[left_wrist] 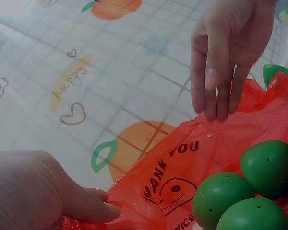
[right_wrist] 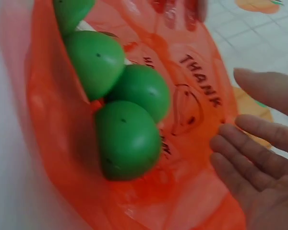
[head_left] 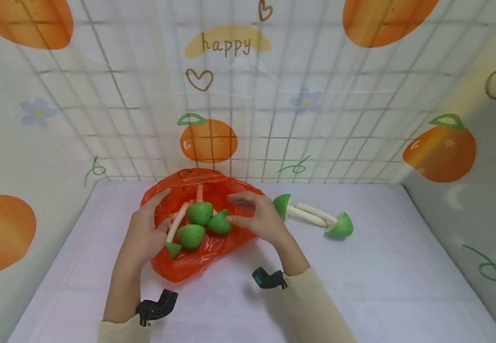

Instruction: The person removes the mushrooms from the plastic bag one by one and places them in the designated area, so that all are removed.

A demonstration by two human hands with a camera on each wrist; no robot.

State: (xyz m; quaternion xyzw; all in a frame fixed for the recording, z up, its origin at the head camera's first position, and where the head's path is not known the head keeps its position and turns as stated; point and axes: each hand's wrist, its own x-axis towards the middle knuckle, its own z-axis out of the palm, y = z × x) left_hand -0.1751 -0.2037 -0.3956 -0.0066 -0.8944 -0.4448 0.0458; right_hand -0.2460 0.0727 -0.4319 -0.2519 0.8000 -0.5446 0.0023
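A red plastic bag [head_left: 179, 272] lies spread on the table with its mouth toward me. Inside it are several mushroom-shaped pieces [head_left: 199, 213] with green dotted caps and pale stems. My left hand [head_left: 141, 236] pinches the bag's left edge; in the left wrist view its fingers [left_wrist: 98, 207] close on the red plastic [left_wrist: 134, 203]. On the other side, my right hand [head_left: 267, 220] hovers at the bag's right edge, holding nothing. Its fingers [right_wrist: 245, 158] are spread and slightly bent in the right wrist view, close to the bag wall printed "THANK YOU" and a smiling face.
Two more green-capped mushroom pieces lie on the table to the right of the bag, one cap [head_left: 281, 206] close beside it and the other cap [head_left: 343, 226] farther right. A wire grid [head_left: 269, 143] behind a fruit-printed sheet stands along the table's back edge.
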